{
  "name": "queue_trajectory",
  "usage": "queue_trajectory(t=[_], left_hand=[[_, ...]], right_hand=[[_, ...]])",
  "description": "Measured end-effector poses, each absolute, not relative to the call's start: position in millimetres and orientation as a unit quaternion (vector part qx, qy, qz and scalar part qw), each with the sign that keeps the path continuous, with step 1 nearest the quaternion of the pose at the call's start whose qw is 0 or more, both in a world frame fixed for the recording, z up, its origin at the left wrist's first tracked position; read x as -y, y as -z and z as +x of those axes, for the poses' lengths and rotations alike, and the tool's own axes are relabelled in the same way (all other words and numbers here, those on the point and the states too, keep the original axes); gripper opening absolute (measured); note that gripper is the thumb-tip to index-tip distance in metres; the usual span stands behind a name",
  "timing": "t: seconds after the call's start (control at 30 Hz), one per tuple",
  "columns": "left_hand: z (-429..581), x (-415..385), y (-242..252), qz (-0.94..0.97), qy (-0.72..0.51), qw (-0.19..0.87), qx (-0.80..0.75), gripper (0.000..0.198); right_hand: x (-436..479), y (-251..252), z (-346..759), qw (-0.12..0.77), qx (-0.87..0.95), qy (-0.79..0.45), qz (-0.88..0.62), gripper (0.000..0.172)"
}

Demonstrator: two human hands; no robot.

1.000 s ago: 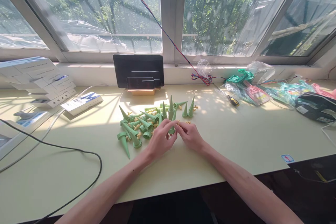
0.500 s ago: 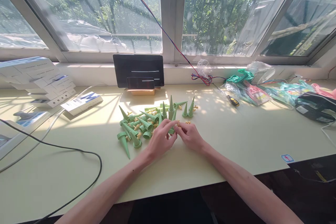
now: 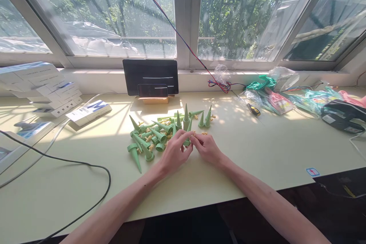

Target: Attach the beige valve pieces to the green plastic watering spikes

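My left hand (image 3: 176, 148) is closed around a green plastic watering spike (image 3: 187, 142), mostly hidden by the fingers. Fingertips of my right hand (image 3: 208, 148) meet it, pinching a small yellow plastic fitting (image 3: 193, 134) against the spike; its exact shape is hard to see. A heap of green spikes (image 3: 158, 135), with yellow fittings among them, lies just left of and behind my left hand. Beyond my hands several spikes stand point up, among them a tall one (image 3: 186, 116) and one further right (image 3: 208, 117). Other yellow fittings (image 3: 204, 134) lie behind my right hand.
A tablet (image 3: 150, 72) with a phone (image 3: 153, 90) before it stands by the window. White boxes (image 3: 42, 87) are stacked at left, near a black cable (image 3: 85, 164). A screwdriver (image 3: 254, 109), bagged items (image 3: 278, 101) and a black pouch (image 3: 341, 116) lie at right.
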State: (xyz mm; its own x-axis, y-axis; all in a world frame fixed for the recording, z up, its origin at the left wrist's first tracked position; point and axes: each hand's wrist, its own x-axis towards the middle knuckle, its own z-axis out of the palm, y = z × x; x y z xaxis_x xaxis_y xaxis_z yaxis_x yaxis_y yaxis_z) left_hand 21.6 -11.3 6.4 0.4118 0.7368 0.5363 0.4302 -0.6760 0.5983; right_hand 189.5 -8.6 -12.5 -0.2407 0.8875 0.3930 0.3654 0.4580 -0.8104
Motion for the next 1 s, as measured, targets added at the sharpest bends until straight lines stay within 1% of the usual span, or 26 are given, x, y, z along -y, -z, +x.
queue_trajectory(t=[0.23, 0.7, 0.93, 1.0], left_hand=[[21.8, 10.8, -6.7, 0.821, -0.408, 0.187, -0.354, 0.032], [22.6, 11.7, -6.2, 0.818, -0.405, 0.194, -0.359, 0.034], [22.3, 9.7, -3.7, 0.803, -0.414, 0.186, -0.387, 0.037], [22.2, 10.1, -3.8, 0.802, -0.411, 0.189, -0.389, 0.038]], right_hand=[[10.9, 10.2, 189.1, 0.462, 0.702, -0.320, -0.438, 0.036], [9.5, 11.2, 189.2, 0.455, 0.712, -0.298, -0.443, 0.045], [9.9, 10.1, 189.4, 0.449, 0.725, -0.296, -0.431, 0.034], [9.7, 10.3, 189.5, 0.447, 0.725, -0.295, -0.433, 0.033]])
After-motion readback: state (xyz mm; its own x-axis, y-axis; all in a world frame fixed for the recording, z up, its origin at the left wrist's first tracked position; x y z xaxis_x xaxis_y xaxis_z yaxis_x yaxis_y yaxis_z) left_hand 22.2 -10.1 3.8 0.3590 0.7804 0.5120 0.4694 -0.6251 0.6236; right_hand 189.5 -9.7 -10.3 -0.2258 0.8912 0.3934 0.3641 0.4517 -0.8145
